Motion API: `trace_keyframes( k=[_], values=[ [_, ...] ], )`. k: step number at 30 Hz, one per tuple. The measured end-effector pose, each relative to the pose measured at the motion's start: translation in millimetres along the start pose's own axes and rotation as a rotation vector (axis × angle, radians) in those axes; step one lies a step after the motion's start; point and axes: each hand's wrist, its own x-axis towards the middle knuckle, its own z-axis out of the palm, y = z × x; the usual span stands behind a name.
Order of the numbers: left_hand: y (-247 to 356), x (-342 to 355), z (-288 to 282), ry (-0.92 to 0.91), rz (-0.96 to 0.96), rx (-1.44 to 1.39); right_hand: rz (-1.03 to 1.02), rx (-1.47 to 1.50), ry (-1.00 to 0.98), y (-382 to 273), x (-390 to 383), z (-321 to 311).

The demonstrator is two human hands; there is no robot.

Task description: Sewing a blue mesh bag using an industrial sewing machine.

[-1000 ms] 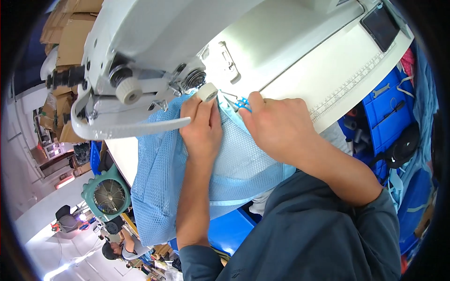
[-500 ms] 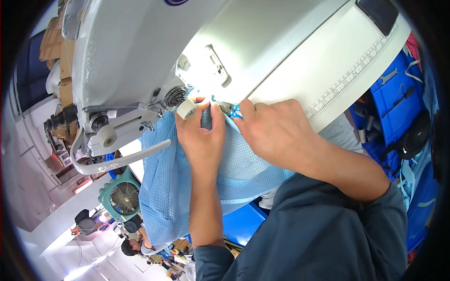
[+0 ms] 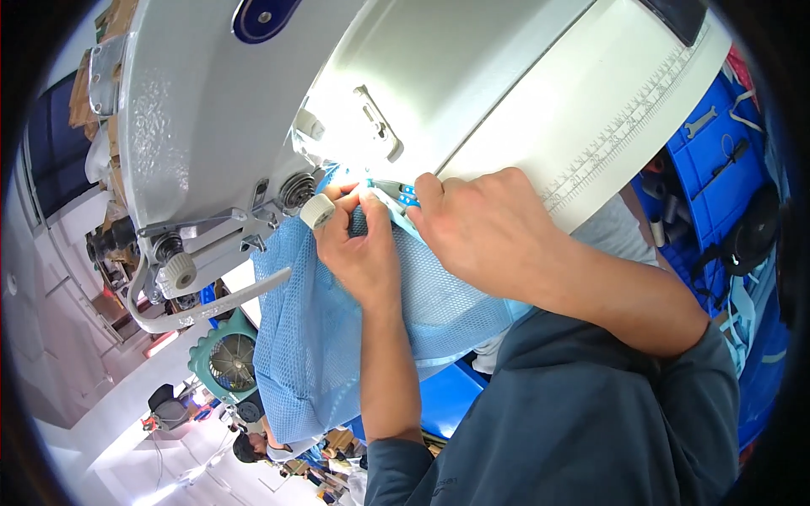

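Note:
My right hand [image 3: 477, 228] is closed on small blue-handled snips [image 3: 407, 193], their metal jaws pointing left at a light blue binding edge [image 3: 396, 207] under the sewing machine's lit needle area. My left hand [image 3: 359, 253] pinches that edge near the jaw tips, partly hidden by a white knob [image 3: 318, 211] of the machine head [image 3: 202, 126]. Light blue mesh fabric [image 3: 299, 354] hangs below both hands and over the front of the white machine table [image 3: 540, 135], which has a printed ruler. The exact needle point is hard to make out in the glare.
A dark phone [image 3: 679, 17] lies at the table's back right. Blue trays [image 3: 713, 194] at right hold a wrench [image 3: 702, 121], spools and a black bag [image 3: 749, 232]. At left are a green fan [image 3: 228, 363] and cardboard [image 3: 108, 110]; another person [image 3: 257, 443] is in the background.
The snips' jaws have moved left to my left fingertips at the binding, and my left fingers have drawn into a pinch there. The whole view has shifted as my head moved.

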Motion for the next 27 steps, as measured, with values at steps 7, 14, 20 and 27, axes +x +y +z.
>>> trace_keyframes(
  k=[7, 14, 20, 27],
  values=[
    [-3, 0, -6, -0.002, 0.050, 0.004, 0.000, -0.023, -0.040, -6, 4, -3],
    [-8, 8, -16, -0.105, 0.070, -0.050, 0.026, -0.027, -0.018, -6, 14, 5],
    [-19, 10, -15, -0.088, 0.229, 0.016, 0.074, -0.045, -0.114, 8, 10, -32],
    [-25, 12, -19, -0.068, 0.309, 0.008, -0.235, -0.519, 0.525, 70, 36, -55]
  ],
)
